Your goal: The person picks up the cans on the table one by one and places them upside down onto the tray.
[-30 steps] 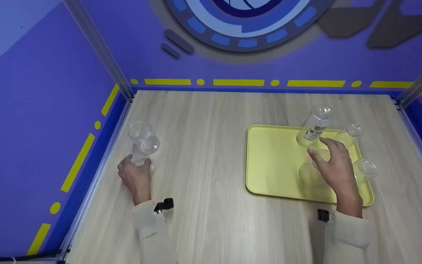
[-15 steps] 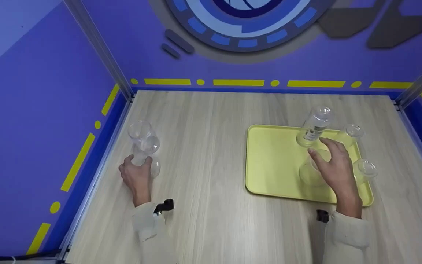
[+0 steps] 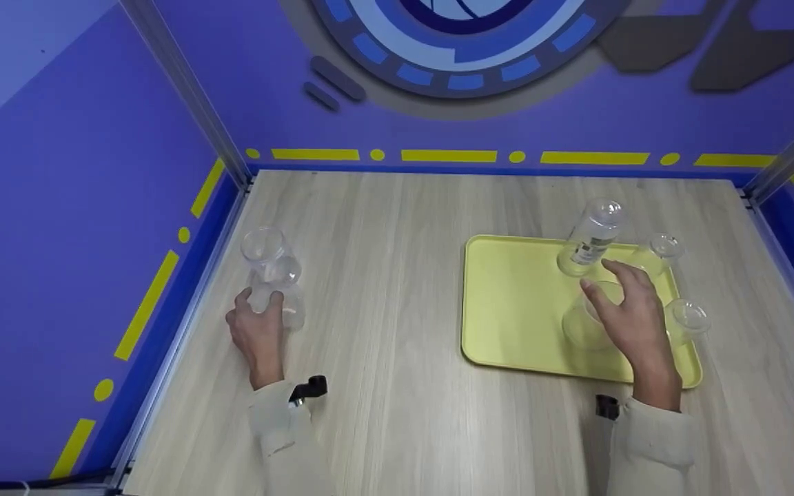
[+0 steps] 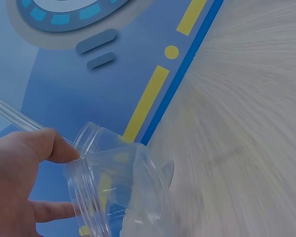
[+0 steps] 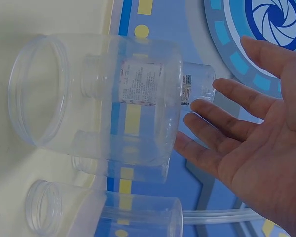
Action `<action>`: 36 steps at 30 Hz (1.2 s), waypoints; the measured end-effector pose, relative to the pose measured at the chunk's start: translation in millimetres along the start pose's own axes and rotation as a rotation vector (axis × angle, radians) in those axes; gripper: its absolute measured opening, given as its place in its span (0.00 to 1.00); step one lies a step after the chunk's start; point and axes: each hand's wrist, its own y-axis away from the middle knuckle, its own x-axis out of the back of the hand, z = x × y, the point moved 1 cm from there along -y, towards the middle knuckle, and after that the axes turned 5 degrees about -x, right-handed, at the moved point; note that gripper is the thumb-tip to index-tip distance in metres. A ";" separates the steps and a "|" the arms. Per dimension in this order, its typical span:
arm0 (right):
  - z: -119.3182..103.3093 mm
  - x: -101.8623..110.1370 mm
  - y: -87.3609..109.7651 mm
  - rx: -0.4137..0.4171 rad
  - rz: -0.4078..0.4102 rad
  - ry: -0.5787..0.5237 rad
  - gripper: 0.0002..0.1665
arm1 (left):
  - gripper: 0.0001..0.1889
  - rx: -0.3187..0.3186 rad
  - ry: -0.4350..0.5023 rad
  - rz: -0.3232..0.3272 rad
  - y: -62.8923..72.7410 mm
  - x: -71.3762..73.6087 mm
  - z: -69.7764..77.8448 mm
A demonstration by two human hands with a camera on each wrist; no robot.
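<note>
On the left side of the table, my left hand (image 3: 257,337) grips a clear plastic jar (image 4: 121,182). Its thumb and a finger lie at the threaded rim in the left wrist view. Just beyond it stand another clear container (image 3: 263,246) and a rounded transparent piece (image 3: 284,271), overlapping in the head view. My right hand (image 3: 635,313), fingers spread and nothing in its grasp, is over the yellow tray (image 3: 507,303). Under it a wide clear jar (image 5: 108,118) stands mouth down, the fingertips close to its upturned base.
A clear bottle with a printed label (image 3: 586,249) stands upside down toward the tray's back. Two smaller clear jars, one at the back right (image 3: 662,249) and one at the right edge (image 3: 688,318), flank my right hand. Blue walls (image 3: 438,117) enclose the table.
The jar in my left hand has turned and shifted slightly right and away from me, the hand moving only a little. My right hand and the things on the tray have stayed put.
</note>
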 end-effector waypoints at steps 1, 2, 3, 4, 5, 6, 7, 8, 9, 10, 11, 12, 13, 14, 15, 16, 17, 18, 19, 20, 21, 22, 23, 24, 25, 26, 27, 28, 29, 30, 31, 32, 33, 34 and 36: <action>0.1 -0.1 0.1 -0.002 0.000 -0.001 0.34 | 0.36 0.004 0.001 -0.001 -0.1 0.0 -0.2; 0.2 -0.1 0.2 -0.005 -0.002 0.000 0.34 | 0.36 0.006 0.001 -0.002 -0.2 -0.1 -0.4; 0.2 -0.1 0.4 -0.007 -0.003 0.001 0.34 | 0.35 0.009 0.002 -0.004 -0.2 0.0 -0.6; 0.4 -0.2 0.5 -0.009 -0.004 0.001 0.35 | 0.35 0.011 0.003 -0.006 -0.1 0.0 -0.7; 0.5 -0.3 0.5 -0.012 -0.006 0.003 0.35 | 0.35 0.012 0.006 -0.008 0.2 0.4 -0.4; 0.5 -0.4 0.6 -0.013 -0.007 0.004 0.35 | 0.35 0.014 0.014 -0.011 0.6 0.8 -0.1; 0.8 -0.4 0.6 -0.015 -0.009 0.006 0.35 | 0.35 0.014 0.022 -0.014 1.1 1.0 0.3; 1.0 -0.4 0.5 -0.017 -0.012 0.006 0.35 | 0.34 0.014 0.033 -0.019 1.7 1.4 1.1; 1.3 -0.5 0.5 -0.016 -0.012 0.002 0.36 | 0.34 0.011 0.044 -0.022 2.4 1.6 1.5; 1.4 -0.5 0.4 -0.016 -0.013 -0.001 0.36 | 0.34 0.008 0.054 -0.024 2.7 1.7 1.9; 1.4 -0.4 0.4 -0.019 -0.016 -0.004 0.37 | 0.34 0.007 0.062 -0.027 3.1 1.7 2.4; 1.4 -0.2 0.4 -0.022 -0.018 -0.008 0.37 | 0.33 0.007 0.069 -0.029 3.3 1.7 2.6; 1.5 -0.1 0.4 -0.026 -0.021 -0.013 0.38 | 0.33 0.006 0.072 -0.032 3.5 1.5 2.8; 1.5 0.0 0.4 -0.030 -0.024 -0.021 0.39 | 0.33 0.006 0.076 -0.035 3.7 1.3 3.1; 1.4 0.1 0.6 -0.035 -0.025 -0.030 0.39 | 0.33 0.007 0.078 -0.036 3.9 1.1 3.1; 1.5 0.3 0.6 -0.041 -0.029 -0.038 0.40 | 0.33 0.011 0.082 -0.040 4.2 1.1 3.8; 1.7 0.3 0.7 -0.046 -0.032 -0.048 0.40 | 0.33 0.014 0.088 -0.044 4.8 1.1 4.2; 1.9 0.3 0.7 -0.050 -0.033 -0.058 0.40 | 0.33 0.015 0.095 -0.048 5.1 0.8 4.3; 2.1 0.2 0.7 -0.054 -0.033 -0.067 0.40 | 0.33 0.016 0.103 -0.053 5.7 0.6 4.7; 2.1 0.0 0.8 -0.056 -0.033 -0.077 0.41 | 0.32 0.016 0.112 -0.057 6.2 0.5 5.1; 2.1 0.0 0.9 -0.057 -0.031 -0.085 0.40 | 0.32 0.015 0.121 -0.061 6.6 0.3 5.3; 2.1 -0.3 0.9 -0.058 -0.030 -0.091 0.40 | 0.32 0.015 0.132 -0.066 7.0 0.2 5.3; 1.9 -0.6 1.0 -0.060 -0.028 -0.095 0.40 | 0.32 0.012 0.139 -0.071 7.3 0.2 5.3; 1.7 -0.8 1.0 -0.061 -0.028 -0.100 0.40 | 0.32 0.011 0.149 -0.077 7.5 0.2 5.2; 1.5 -1.1 1.0 -0.062 -0.026 -0.107 0.40 | 0.32 0.009 0.157 -0.085 7.8 0.4 5.7; 1.3 -1.3 1.1 -0.064 -0.025 -0.114 0.40 | 0.32 0.007 0.166 -0.094 8.1 0.5 6.0; 1.2 -1.6 1.2 -0.066 -0.025 -0.120 0.40 | 0.32 0.007 0.174 -0.104 8.2 0.6 6.1; 0.8 -1.7 1.0 -0.067 -0.025 -0.123 0.40 | 0.32 0.008 0.184 -0.113 8.5 0.6 6.5; 0.4 -1.9 0.9 -0.069 -0.025 -0.128 0.40 | 0.32 0.011 0.199 -0.125 8.9 0.6 7.1; 0.0 -2.1 0.7 -0.072 -0.025 -0.133 0.40 | 0.32 0.018 0.217 -0.136 9.3 0.5 7.7; -0.4 -2.2 0.5 -0.075 -0.026 -0.136 0.40 | 0.32 0.022 0.230 -0.146 9.7 0.6 8.5; -0.9 -2.3 0.3 -0.078 -0.027 -0.137 0.40 | 0.32 0.027 0.243 -0.152 10.2 0.5 9.3; -1.4 -2.4 0.1 -0.081 -0.030 -0.139 0.40 | 0.32 0.030 0.254 -0.156 10.6 0.5 10.1; -2.0 -2.5 -0.2 -0.085 -0.033 -0.141 0.40 | 0.32 0.033 0.270 -0.159 11.1 0.6 11.2; -2.7 -2.8 -1.0 -0.096 -0.040 -0.153 0.41 | 0.32 0.038 0.295 -0.169 12.1 0.9 13.3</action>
